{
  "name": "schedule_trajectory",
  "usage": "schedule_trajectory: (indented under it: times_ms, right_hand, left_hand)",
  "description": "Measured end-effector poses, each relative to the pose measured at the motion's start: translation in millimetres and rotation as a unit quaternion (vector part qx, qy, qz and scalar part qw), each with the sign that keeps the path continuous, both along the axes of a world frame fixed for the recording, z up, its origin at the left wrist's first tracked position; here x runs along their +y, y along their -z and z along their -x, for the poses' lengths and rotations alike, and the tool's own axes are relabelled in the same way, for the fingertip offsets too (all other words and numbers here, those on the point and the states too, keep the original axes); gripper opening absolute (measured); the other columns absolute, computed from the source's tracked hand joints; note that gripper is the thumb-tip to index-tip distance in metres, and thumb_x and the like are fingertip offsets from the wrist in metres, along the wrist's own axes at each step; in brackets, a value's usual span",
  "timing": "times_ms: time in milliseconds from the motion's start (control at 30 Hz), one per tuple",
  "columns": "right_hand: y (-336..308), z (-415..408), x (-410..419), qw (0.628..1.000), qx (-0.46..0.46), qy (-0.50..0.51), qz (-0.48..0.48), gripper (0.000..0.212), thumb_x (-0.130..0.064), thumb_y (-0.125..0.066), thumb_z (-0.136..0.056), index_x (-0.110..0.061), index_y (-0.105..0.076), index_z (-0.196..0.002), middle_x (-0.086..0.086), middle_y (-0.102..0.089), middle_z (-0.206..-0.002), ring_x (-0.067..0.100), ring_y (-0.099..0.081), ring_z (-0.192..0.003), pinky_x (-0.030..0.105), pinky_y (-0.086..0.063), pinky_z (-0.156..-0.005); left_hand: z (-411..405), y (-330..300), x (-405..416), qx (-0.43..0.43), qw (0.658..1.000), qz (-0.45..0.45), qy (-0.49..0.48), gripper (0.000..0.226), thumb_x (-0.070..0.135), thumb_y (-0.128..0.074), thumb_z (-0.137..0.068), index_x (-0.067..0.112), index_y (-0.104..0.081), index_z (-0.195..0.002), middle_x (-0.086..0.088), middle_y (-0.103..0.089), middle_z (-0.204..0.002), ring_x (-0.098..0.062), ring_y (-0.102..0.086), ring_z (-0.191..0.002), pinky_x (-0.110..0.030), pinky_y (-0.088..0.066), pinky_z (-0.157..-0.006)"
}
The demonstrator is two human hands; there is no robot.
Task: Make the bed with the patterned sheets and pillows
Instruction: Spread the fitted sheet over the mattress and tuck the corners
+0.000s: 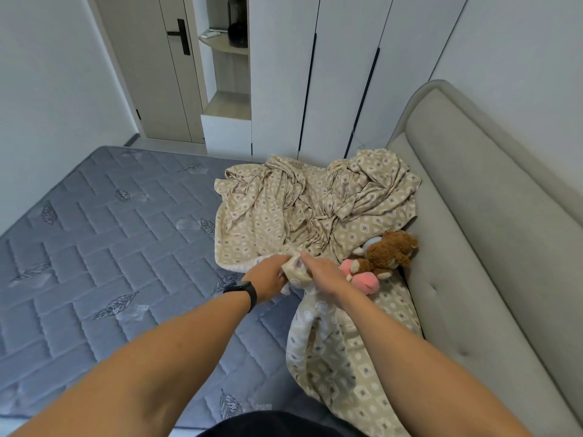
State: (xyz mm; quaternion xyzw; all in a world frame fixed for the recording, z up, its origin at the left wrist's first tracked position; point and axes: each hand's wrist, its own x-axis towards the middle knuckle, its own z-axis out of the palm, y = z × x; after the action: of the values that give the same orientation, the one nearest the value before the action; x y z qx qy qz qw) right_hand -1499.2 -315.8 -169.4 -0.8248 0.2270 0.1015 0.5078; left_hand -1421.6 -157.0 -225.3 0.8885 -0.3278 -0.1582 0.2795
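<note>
A beige patterned sheet (pixel 315 203) lies crumpled in a heap on the right side of the bare grey quilted mattress (pixel 110 234), against the headboard. A lower part of the sheet trails down toward me. My left hand (pixel 268 275), with a black band on its wrist, grips a bunched edge of the sheet. My right hand (pixel 325 272) grips the same bunch just beside it. Both hands meet near the middle of the view. No pillow can be made out.
A brown plush toy (pixel 391 249) and a pink plush toy (pixel 362 279) lie on the sheet next to the padded beige headboard (pixel 489 231). White wardrobe doors (pixel 331 74) stand beyond the bed, with open shelves (pixel 228 58) and a door (pixel 157 67) to their left.
</note>
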Motion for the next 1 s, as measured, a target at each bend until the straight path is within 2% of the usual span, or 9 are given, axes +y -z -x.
schedule_trajectory:
  times_ms: [167, 267, 333, 400, 500, 567, 700, 800, 1000]
  right_hand:
    - [19, 6, -30, 0.976, -0.028, -0.021, 0.217, 0.053, -0.054, -0.044, -0.100, -0.013, -0.054, -0.068, 0.003, -0.058, -0.070, 0.025, -0.056, -0.071, 0.037, -0.036, -0.061]
    - [36, 10, -39, 0.939, -0.008, -0.055, 0.338, 0.036, -0.055, -0.047, -0.097, -0.023, -0.057, -0.083, -0.002, -0.060, -0.090, 0.025, -0.059, -0.090, 0.040, -0.048, -0.072]
    - [47, 8, -33, 0.918, -0.011, -0.098, 0.384, 0.036, -0.054, -0.050, -0.094, -0.027, -0.060, -0.116, 0.000, -0.055, -0.122, 0.027, -0.051, -0.115, 0.044, -0.044, -0.094]
    - [54, 3, -12, 0.918, -0.004, -0.177, 0.355, 0.055, -0.060, -0.051, -0.086, -0.035, -0.048, -0.135, 0.000, -0.040, -0.139, 0.029, -0.039, -0.127, 0.048, -0.035, -0.105]
    - [57, -5, 37, 0.939, 0.058, -0.228, 0.250, 0.047, -0.069, -0.053, -0.072, -0.030, -0.055, -0.096, -0.001, -0.053, -0.117, 0.028, -0.045, -0.120, 0.051, -0.035, -0.102]
    - [62, -4, 60, 0.963, 0.035, -0.183, 0.195, 0.020, -0.045, -0.050, -0.086, -0.026, -0.056, -0.085, -0.002, -0.063, -0.097, 0.030, -0.057, -0.111, 0.049, -0.039, -0.099]
    - [62, -2, 75, 0.986, -0.017, -0.097, 0.131, 0.028, -0.019, -0.034, -0.101, -0.017, -0.063, -0.102, 0.004, -0.066, -0.101, 0.026, -0.061, -0.095, 0.037, -0.046, -0.079]
    - [51, -6, 101, 0.988, -0.053, -0.056, 0.130, 0.030, -0.012, -0.039, -0.100, -0.025, -0.045, -0.074, -0.005, -0.052, -0.076, 0.017, -0.050, -0.073, 0.035, -0.037, -0.065]
    - [44, 2, 173, 0.996, -0.013, -0.035, 0.076, 0.021, -0.025, -0.055, -0.095, -0.025, -0.060, -0.075, -0.004, -0.059, -0.077, 0.010, -0.050, -0.070, 0.029, -0.038, -0.064]
  left_hand:
    - [-11, -3, 17, 0.022, 0.999, -0.029, -0.024, 0.011, 0.022, -0.059, -0.099, 0.020, -0.049, -0.100, -0.003, -0.059, -0.090, -0.029, -0.053, -0.080, -0.037, -0.044, -0.070]
    - [-11, -7, 20, 0.070, 0.996, 0.010, -0.057, 0.009, 0.012, -0.056, -0.099, 0.018, -0.049, -0.097, -0.003, -0.059, -0.083, -0.026, -0.051, -0.075, -0.034, -0.038, -0.067]
    - [-10, -8, 22, 0.089, 0.993, 0.014, -0.070, 0.004, 0.012, -0.048, -0.102, 0.015, -0.050, -0.101, -0.012, -0.065, -0.088, -0.025, -0.050, -0.071, -0.035, -0.040, -0.066]
    - [-9, -6, 23, 0.087, 0.993, 0.012, -0.083, 0.006, 0.012, -0.044, -0.103, 0.016, -0.048, -0.102, -0.019, -0.065, -0.092, -0.028, -0.052, -0.074, -0.039, -0.044, -0.069]
    - [-5, -3, 31, 0.065, 0.996, 0.005, -0.066, 0.006, 0.014, -0.049, -0.099, 0.018, -0.049, -0.103, -0.015, -0.065, -0.085, -0.035, -0.057, -0.077, -0.045, -0.049, -0.074]
    - [-4, -2, 42, 0.052, 0.998, -0.015, -0.027, 0.010, 0.023, -0.057, -0.096, 0.023, -0.050, -0.104, -0.005, -0.062, -0.077, -0.032, -0.058, -0.075, -0.046, -0.049, -0.071]
    - [-23, -10, 76, 0.058, 0.994, -0.084, 0.041, 0.032, 0.045, -0.072, -0.085, 0.032, -0.053, -0.106, 0.007, -0.060, -0.084, -0.021, -0.058, -0.079, -0.039, -0.049, -0.072]
    - [-37, -10, 99, -0.010, 0.972, -0.213, 0.103, 0.011, 0.030, -0.066, -0.091, 0.022, -0.063, -0.098, -0.001, -0.065, -0.089, -0.025, -0.058, -0.081, -0.035, -0.046, -0.069]
    - [-58, 5, 160, -0.091, 0.954, -0.262, 0.115, 0.014, 0.010, -0.057, -0.096, 0.009, -0.070, -0.101, -0.012, -0.051, -0.110, -0.036, -0.060, -0.091, -0.038, -0.044, -0.072]
